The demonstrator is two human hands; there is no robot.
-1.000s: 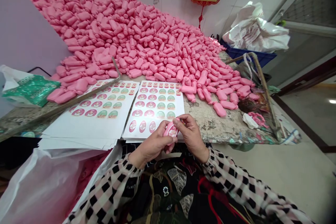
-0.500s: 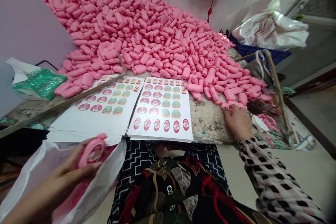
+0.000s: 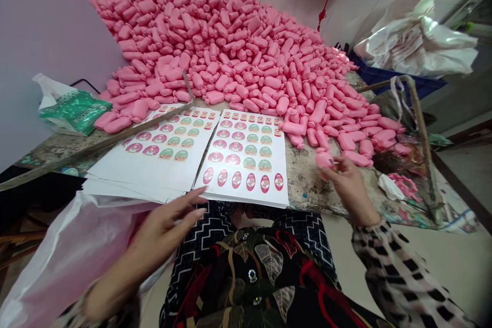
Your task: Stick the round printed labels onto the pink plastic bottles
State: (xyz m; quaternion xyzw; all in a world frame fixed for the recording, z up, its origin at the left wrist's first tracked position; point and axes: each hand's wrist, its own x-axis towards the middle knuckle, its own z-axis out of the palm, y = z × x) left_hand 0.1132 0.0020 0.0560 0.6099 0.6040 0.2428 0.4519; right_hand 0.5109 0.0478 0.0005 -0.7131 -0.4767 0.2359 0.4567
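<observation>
My left hand (image 3: 163, 230) is empty, its fingers apart, at the near left corner of a white sticker sheet (image 3: 246, 198). Rows of pink, green and oval red stickers are on that sheet. On the right, my right hand (image 3: 351, 189) holds a small pink plastic bottle (image 3: 324, 158) between thumb and fingers, low over the table's front part. More pink bottles (image 3: 230, 51) lie heaped just beyond it. To the left is a second stack of sticker sheets (image 3: 146, 169). Below my left forearm hangs a white plastic bag (image 3: 77, 246) with something pink inside.
A bent metal bar (image 3: 154, 122) crosses above the left sheets. Green-and-white packaging (image 3: 75, 110) sits at the left. A worn metal frame (image 3: 421, 138) stands at the right, near a blue crate (image 3: 403, 79) with white bags (image 3: 418, 41). A pink ring-shaped piece (image 3: 405, 187) lies nearby.
My left hand has let go of the labelled pink bottle at the bag and moved right to the sheet. My right hand has drawn a pink bottle away from the heap, slightly leftward.
</observation>
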